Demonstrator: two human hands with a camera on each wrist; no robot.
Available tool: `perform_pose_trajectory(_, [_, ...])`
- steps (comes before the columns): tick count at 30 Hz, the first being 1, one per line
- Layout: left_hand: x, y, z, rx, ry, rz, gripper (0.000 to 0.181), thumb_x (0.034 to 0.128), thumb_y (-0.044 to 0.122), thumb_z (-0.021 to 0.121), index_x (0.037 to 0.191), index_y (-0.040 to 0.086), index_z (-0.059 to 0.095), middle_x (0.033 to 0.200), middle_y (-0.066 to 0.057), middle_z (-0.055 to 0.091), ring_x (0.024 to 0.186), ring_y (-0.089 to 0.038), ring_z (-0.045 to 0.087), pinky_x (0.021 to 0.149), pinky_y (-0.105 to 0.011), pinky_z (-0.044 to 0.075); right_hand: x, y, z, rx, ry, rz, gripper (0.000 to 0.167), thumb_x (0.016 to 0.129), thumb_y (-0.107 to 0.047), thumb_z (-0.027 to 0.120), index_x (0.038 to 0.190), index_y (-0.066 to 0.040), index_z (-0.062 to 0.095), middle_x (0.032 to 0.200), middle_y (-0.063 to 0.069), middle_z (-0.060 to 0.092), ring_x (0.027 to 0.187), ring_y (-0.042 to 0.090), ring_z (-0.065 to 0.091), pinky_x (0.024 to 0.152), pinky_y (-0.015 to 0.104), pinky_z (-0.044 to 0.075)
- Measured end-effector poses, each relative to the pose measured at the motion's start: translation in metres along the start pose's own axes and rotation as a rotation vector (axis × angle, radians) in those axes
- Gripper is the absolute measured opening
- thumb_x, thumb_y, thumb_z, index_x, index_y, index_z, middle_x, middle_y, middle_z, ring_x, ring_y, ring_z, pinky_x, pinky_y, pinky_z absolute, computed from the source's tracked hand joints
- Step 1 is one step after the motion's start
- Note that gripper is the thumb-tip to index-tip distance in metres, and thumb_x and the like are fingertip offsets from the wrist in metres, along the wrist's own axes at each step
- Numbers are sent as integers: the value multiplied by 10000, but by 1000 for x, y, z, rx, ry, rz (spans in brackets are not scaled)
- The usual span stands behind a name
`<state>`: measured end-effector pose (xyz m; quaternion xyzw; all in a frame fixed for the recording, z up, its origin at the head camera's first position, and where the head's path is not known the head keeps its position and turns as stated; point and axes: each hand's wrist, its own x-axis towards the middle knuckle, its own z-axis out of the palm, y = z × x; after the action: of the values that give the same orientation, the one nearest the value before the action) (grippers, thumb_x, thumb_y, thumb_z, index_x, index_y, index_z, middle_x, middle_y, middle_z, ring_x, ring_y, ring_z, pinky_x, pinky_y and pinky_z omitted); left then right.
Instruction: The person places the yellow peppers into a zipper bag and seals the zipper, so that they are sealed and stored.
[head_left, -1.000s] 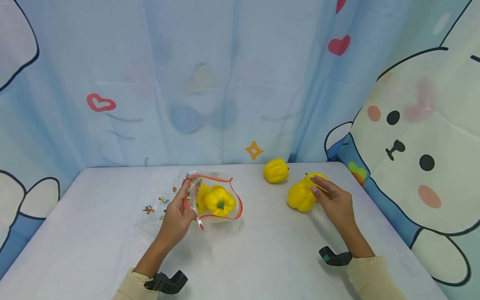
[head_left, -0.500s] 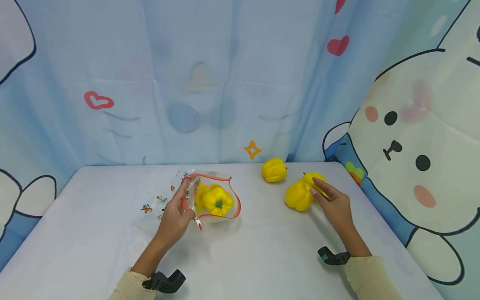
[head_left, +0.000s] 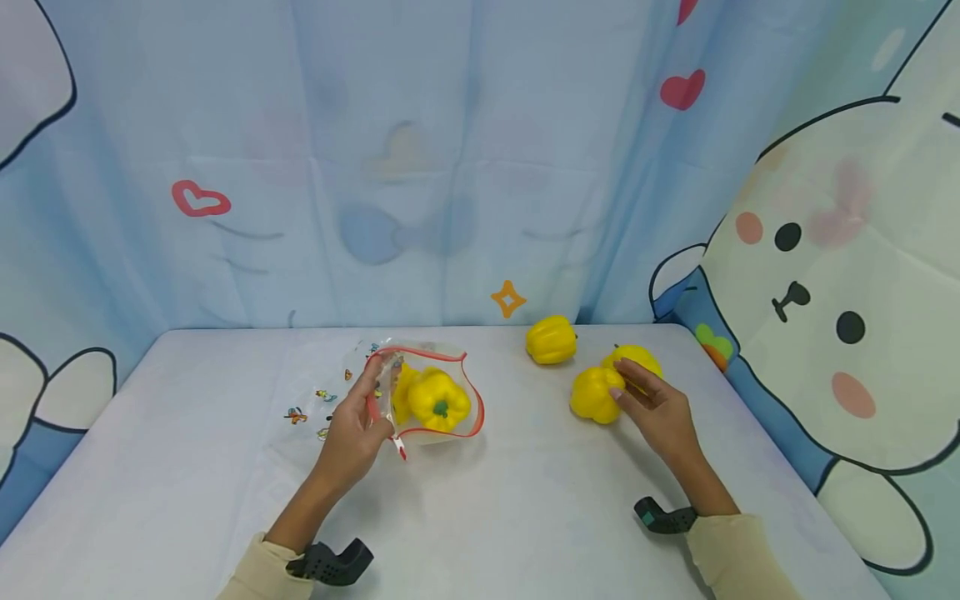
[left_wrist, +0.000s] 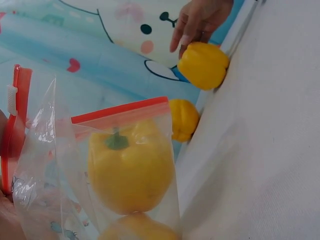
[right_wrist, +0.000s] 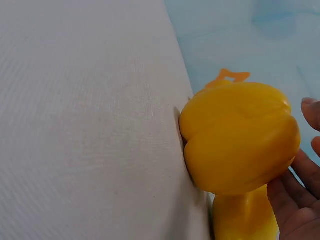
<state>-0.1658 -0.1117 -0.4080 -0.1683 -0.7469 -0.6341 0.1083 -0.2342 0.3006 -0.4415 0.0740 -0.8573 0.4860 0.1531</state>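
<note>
At the left, my left hand [head_left: 354, 437] grips one side of a clear zip bag with a red rim [head_left: 480, 417], whose mouth stands open. Inside the bag lies a yellow pepper [head_left: 431, 402] with a green stem, another behind it; the left wrist view shows the upper pepper [left_wrist: 131, 172] through the plastic. My right hand [head_left: 660, 417] is at the right side of a yellow pepper [head_left: 595, 395], fingertips against it and fingers loosely bent. In the right wrist view that pepper [right_wrist: 240, 137] rests on the table, the fingers [right_wrist: 292, 192] beside it.
Another yellow pepper [head_left: 636, 358] sits just behind the right hand's fingers. One more yellow pepper [head_left: 551, 340] stands near the back edge of the white table [head_left: 495, 517]. A blue patterned curtain [head_left: 375, 167] hangs behind the table.
My right hand has shifted slightly left, from the rear pepper toward the front one, which now appears turned or moved a little. My left hand keeps its hold on the bag.
</note>
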Motion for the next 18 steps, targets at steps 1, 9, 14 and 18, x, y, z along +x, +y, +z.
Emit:
perform_pose_trajectory(1, [0, 0, 0, -2, -1, 0, 792, 793, -148, 434, 1527, -39, 159, 1598, -130, 153, 1461, -230, 128, 1046, -252, 292, 0, 1, 0, -2, -13, -2, 508, 930, -195, 655, 1391, -29, 521, 1380, 113, 541, 1278, 296, 492, 959, 211, 419])
perform_pose_trajectory(9, [0, -2, 0, 2, -12, 18, 787, 804, -140, 443, 1528, -38, 155, 1598, -130, 156, 1459, -239, 131, 1044, -263, 302, 1, 4, 2, -79, -119, 74, 647, 925, -267, 665, 1495, -117, 399, 1512, 97, 387, 1375, 299, 361, 1032, 254, 348])
perform_pose_trajectory(14, [-1, -2, -1, 36, -9, 35, 776, 814, -127, 462, 1525, -43, 163, 1594, -134, 174, 1453, -251, 163, 1033, -249, 319, 0, 4, 8, -78, -178, 55, 745, 918, -258, 675, 1539, -115, 289, 1537, 125, 338, 1392, 326, 322, 1067, 444, 324])
perform_pose_trajectory(18, [-2, -3, -1, 57, -5, 31, 778, 812, -113, 474, 1525, -41, 172, 1594, -126, 178, 1452, -249, 172, 1041, -235, 303, 0, 6, 8, -68, -219, 59, 826, 903, -270, 693, 1554, -90, 218, 1544, 157, 310, 1378, 361, 333, 1067, 487, 328])
